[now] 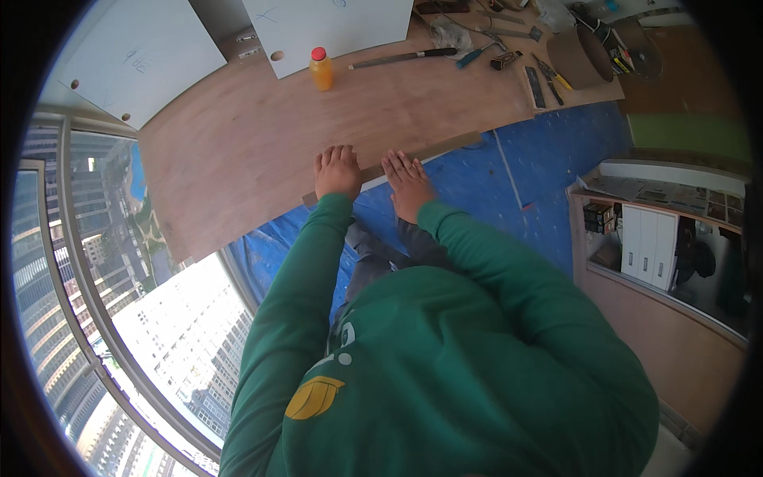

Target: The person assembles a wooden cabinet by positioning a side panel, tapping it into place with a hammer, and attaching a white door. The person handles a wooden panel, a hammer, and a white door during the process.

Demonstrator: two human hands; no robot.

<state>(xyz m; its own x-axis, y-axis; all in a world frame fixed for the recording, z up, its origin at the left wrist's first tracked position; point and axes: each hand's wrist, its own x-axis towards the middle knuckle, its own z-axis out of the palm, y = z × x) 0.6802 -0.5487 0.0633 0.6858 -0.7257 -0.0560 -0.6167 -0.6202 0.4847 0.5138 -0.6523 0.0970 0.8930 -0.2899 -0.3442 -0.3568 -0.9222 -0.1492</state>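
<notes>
A large sheet of light brown plywood [262, 151] lies flat as the work surface and fills the upper middle of the view; under and beside it a blue plastic tarp [540, 167] covers the floor. On the left a curved glass window with pale metal rails [79, 302] shows tall city buildings far below. On the right stands a low cabinet of brown board [675, 342], and inside it there are white flat boxes [648, 245] standing side by side and small dark boxes just left of them. Two white rectangular panels with round holes lie at the far side of the plywood, one at the left [135, 56] and one in the middle [334, 28]; both carry blue handwritten marks. A wide roll of brown tape [579, 57] sits at the far right, near a group of hand tools [509, 56]. A small bottle of orange juice with a red cap [321, 70] stands upright just beside the middle panel. A narrow strip of brown wood [445, 146] lies along the near edge of the plywood. The left hand [338, 171] and the right hand [408, 181], both in green sleeves, rest flat and open on this strip, fingers spread, palms pressing down, near each other but apart.
</notes>
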